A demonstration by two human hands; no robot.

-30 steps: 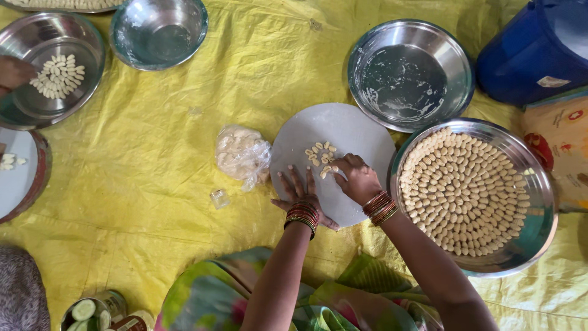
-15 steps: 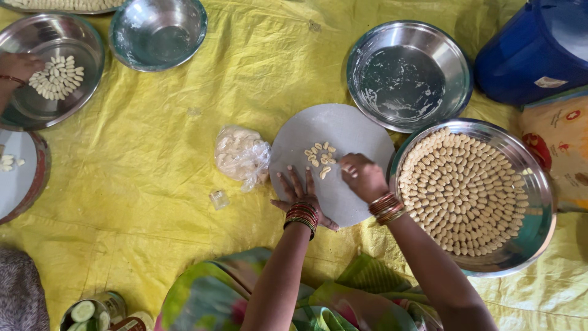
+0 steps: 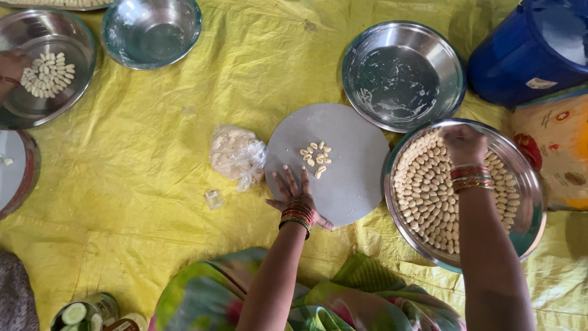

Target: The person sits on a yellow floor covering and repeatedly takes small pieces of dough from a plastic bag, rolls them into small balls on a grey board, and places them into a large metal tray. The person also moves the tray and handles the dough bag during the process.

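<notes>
On the yellow sheet (image 3: 153, 184) near its right edge, we see the steel tray (image 3: 528, 202) nearly filled with spiralled dough pieces (image 3: 422, 196); bare steel shows only along its right side. Our right hand (image 3: 464, 144), fingers curled shut, reaches the tray's far rim; whether it pinches a piece we cannot tell. Our left hand (image 3: 296, 195), fingers spread, presses the round grey board (image 3: 355, 178), where few shaped pieces (image 3: 316, 155) wait.

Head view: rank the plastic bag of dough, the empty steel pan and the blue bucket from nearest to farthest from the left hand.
From the left hand:
1. Plastic bag of dough, just to its left on the yellow sheet.
2. Empty steel pan, above and to the right, past the round board.
3. Blue bucket, far top right corner.
</notes>
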